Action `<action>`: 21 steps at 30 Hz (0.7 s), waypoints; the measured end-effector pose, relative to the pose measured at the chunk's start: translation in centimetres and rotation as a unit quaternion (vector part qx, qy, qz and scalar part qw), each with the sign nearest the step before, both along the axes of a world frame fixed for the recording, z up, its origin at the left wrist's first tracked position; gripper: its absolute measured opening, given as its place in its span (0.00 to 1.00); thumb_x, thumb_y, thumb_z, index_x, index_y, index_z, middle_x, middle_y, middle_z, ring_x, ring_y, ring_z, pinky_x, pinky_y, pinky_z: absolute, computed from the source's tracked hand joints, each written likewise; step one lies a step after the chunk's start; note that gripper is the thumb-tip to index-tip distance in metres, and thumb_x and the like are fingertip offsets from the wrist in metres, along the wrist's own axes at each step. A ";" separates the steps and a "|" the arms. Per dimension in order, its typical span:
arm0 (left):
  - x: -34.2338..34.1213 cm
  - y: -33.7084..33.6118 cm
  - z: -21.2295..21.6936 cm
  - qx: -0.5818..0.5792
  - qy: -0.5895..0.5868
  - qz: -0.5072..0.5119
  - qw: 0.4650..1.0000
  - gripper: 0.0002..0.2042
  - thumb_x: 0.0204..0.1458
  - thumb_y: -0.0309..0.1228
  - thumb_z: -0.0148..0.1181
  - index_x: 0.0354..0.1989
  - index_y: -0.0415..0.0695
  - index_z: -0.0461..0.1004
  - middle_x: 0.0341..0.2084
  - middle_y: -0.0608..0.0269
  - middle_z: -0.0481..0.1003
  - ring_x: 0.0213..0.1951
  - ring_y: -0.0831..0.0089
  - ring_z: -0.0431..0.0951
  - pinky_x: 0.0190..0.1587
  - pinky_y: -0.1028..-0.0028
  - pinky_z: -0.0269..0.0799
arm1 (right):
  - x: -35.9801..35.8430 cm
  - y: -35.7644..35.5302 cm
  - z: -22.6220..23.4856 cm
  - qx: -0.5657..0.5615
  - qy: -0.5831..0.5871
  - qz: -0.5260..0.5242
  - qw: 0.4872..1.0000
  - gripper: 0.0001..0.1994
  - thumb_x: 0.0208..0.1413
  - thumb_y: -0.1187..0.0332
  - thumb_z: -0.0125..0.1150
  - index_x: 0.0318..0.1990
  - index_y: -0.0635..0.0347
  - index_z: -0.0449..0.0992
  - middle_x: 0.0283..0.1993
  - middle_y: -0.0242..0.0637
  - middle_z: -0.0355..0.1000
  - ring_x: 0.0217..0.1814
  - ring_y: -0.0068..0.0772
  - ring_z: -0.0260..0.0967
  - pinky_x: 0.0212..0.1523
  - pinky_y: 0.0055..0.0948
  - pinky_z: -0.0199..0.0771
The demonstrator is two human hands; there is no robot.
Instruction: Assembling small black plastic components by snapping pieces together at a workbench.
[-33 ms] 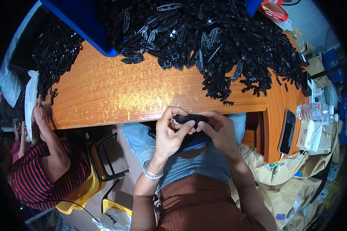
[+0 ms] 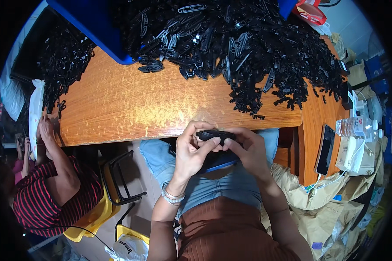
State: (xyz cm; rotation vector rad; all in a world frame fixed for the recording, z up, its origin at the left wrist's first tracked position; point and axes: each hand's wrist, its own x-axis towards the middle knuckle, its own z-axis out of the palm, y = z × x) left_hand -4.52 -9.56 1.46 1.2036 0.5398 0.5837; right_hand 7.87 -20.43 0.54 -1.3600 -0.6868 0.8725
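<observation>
My left hand [image 2: 191, 150] and my right hand [image 2: 248, 150] meet just off the table's near edge, above my lap. Between their fingertips they grip a small, long oval black plastic part [image 2: 214, 135]. Both thumbs press on its near side, and the fingers curl behind it, hiding some of its outline. Below the hands, partly covered by them, a blue-edged tray [image 2: 222, 165] with dark contents rests on my lap. A big heap of similar black oval parts [image 2: 209, 43] covers the far side of the table.
Small jagged black pieces [image 2: 247, 101] lie at the right of the wooden table [image 2: 152, 100]. A blue bin [image 2: 96, 32] stands far left. A phone [image 2: 324, 150] and plastic bottles [image 2: 355, 126] are at right. To my left, a co-worker in a striped top [image 2: 52, 195] sits by another black pile [image 2: 65, 61].
</observation>
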 end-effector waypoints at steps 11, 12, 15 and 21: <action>0.8 17.9 -2.2 0.600 0.237 0.264 0.717 0.18 0.48 0.21 0.53 0.49 0.35 0.66 0.46 0.41 0.69 0.51 0.48 0.67 0.55 0.60 0.61 | 0.2 -3.3 -1.9 -0.071 -0.052 0.036 0.995 0.11 0.54 0.79 0.53 0.45 0.70 0.73 0.35 0.38 0.72 0.33 0.24 0.71 0.37 0.21 0.71; 0.5 19.7 -3.2 0.606 0.251 0.254 0.711 0.17 0.47 0.21 0.54 0.48 0.34 0.67 0.43 0.42 0.70 0.49 0.49 0.67 0.53 0.60 0.62 | 0.5 -3.4 -1.6 -0.072 -0.120 -0.001 0.990 0.10 0.54 0.80 0.52 0.44 0.69 0.73 0.34 0.38 0.72 0.31 0.23 0.70 0.36 0.21 0.70; 1.7 18.9 -3.1 0.606 0.317 0.223 0.694 0.15 0.45 0.22 0.56 0.43 0.34 0.70 0.38 0.44 0.71 0.44 0.50 0.69 0.48 0.60 0.64 | 2.7 -3.3 -0.8 -0.067 -0.270 -0.127 0.952 0.08 0.50 0.81 0.55 0.38 0.66 0.74 0.30 0.39 0.70 0.28 0.31 0.69 0.32 0.25 0.68; 1.2 13.7 -1.8 0.622 0.302 0.179 0.699 0.10 0.40 0.20 0.61 0.32 0.34 0.71 0.27 0.51 0.71 0.30 0.59 0.70 0.36 0.65 0.67 | 7.2 -2.4 -1.7 -0.071 -0.559 -0.183 0.805 0.07 0.46 0.78 0.60 0.34 0.64 0.74 0.34 0.41 0.70 0.36 0.43 0.66 0.38 0.33 0.66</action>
